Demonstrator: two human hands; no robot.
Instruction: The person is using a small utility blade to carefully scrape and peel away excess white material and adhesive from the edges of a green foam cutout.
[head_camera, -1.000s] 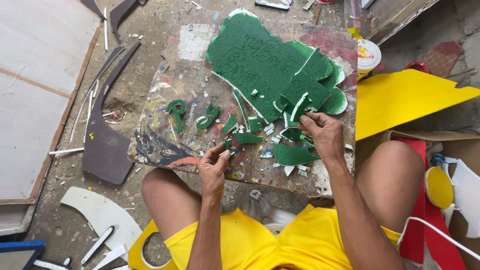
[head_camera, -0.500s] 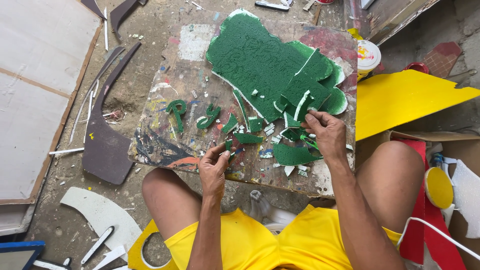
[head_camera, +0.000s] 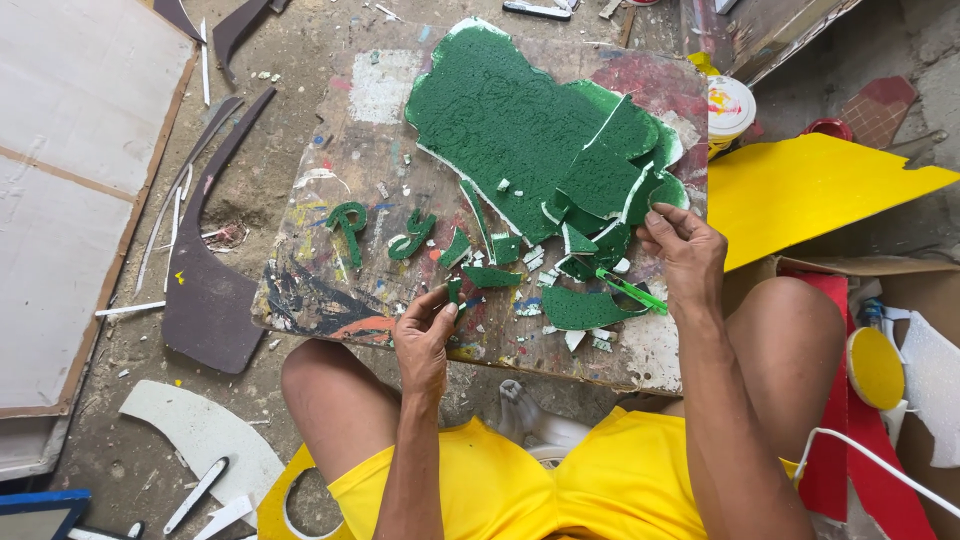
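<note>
A paint-stained wooden board (head_camera: 330, 290) lies across my knees with a big sheet of green foam (head_camera: 500, 120) on it. Two cut green foam shapes (head_camera: 348, 222) lie on the board's left part, and several green offcuts (head_camera: 580, 308) near its front. My left hand (head_camera: 425, 335) pinches a small green foam piece (head_camera: 454, 290) at the front edge. My right hand (head_camera: 685, 250) rests on the pile of green pieces at the right, fingers curled on one. A green-handled cutter (head_camera: 632, 291) lies just under that hand.
A yellow sheet (head_camera: 810, 190) and a round lidded tub (head_camera: 728, 105) are at the right. Dark brown curved offcuts (head_camera: 205, 300) and a pale panel (head_camera: 70, 180) lie on the dusty floor at the left. White foam scraps (head_camera: 200, 440) sit near my left knee.
My right hand has shifted a little up and to the right over the green pile. My left hand has stayed at the board's front edge with the small piece.
</note>
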